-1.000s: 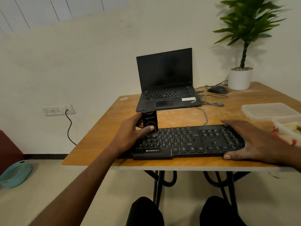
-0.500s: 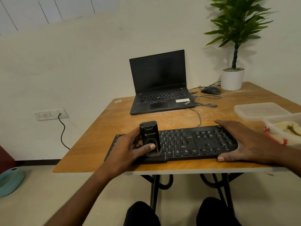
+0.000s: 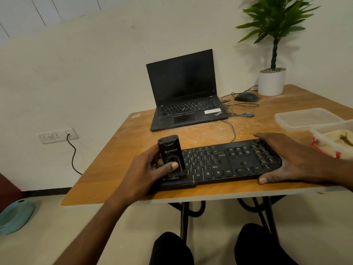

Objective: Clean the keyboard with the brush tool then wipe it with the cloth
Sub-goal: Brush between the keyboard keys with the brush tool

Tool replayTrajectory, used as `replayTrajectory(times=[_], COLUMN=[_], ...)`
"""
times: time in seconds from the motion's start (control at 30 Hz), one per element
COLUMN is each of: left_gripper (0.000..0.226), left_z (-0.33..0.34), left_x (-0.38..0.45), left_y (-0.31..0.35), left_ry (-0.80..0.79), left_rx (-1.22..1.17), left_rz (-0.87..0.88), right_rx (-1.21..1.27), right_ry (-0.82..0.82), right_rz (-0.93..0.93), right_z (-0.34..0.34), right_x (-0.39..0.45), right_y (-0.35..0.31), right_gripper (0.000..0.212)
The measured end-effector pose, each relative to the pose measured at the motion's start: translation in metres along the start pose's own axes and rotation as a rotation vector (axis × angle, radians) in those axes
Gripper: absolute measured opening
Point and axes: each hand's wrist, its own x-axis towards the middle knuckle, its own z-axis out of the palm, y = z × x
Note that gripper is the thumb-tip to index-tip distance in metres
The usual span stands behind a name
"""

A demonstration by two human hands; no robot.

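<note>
On keyboard [image 3: 219, 165]: blocky brush tool [image 3: 171, 153] (matte black).

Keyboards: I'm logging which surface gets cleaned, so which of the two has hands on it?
The separate black keyboard at the table's near edge: left hand holds the brush tool on it, right hand rests on its end. The laptop behind is untouched.

Table layout, seated view from the near edge.

Keyboard [image 3: 219, 165] lies along the near edge of the table [image 3: 118, 159]; left hand [image 3: 150, 173] over its left end holds the brush tool [image 3: 171, 153] upright on the keys, right hand [image 3: 294, 159] rests on its right end. Laptop [image 3: 187, 98] sits behind the keyboard. Mouse [image 3: 246, 96] right of the laptop, potted plant [image 3: 272, 81] behind the mouse at the far right corner. Lid [image 3: 305, 118] and container [image 3: 332, 138] right of the keyboard, the lid farther back.
</note>
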Motion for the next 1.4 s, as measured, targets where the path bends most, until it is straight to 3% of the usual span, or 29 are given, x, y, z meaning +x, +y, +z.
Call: replayTrajectory(times=[0.17, 0.43, 0.57, 0.7, 0.8, 1.07, 1.23, 1.4], left_gripper=[0.055, 0.049, 0.035, 0.055, 0.056, 0.048, 0.05, 0.059], left_z=[0.008, 0.009, 0.018, 0.025, 0.028, 0.025, 0.028, 0.025], left_x=[-0.011, 0.074, 0.049, 0.005, -0.007, 0.067, 0.054, -0.008], left_y=[0.004, -0.008, 0.001, 0.01, 0.016, 0.008, 0.011, 0.022], left_ry=[-0.006, 0.133, 0.066, 0.024, 0.012, 0.145, 0.097, -0.008], left_rx=[-0.007, 0.262, 0.119, -0.007, -0.009, 0.302, 0.251, -0.013], left_rz=[0.016, -0.009, 0.0, -0.003, 0.001, 0.014, 0.026, -0.023], right_rx=[0.008, 0.023, 0.014, 0.007, 0.009, 0.029, 0.022, 0.022], right_ry=[0.018, 0.027, 0.029, 0.028, 0.028, 0.018, 0.01, 0.011], right_rz=[0.009, 0.002, 0.002, 0.0, -0.002, -0.003, -0.002, 0.001], right_z=[0.002, -0.001, -0.001, 0.0, 0.0, -0.003, -0.003, -0.002], right_x=[0.0, -0.003, -0.003, -0.002, -0.003, -0.006, -0.006, -0.005], right_y=[-0.002, -0.004, -0.004, -0.002, -0.002, -0.005, -0.004, -0.003], right_gripper=[0.13, 0.13, 0.13, 0.129, 0.129, 0.128, 0.128, 0.13])
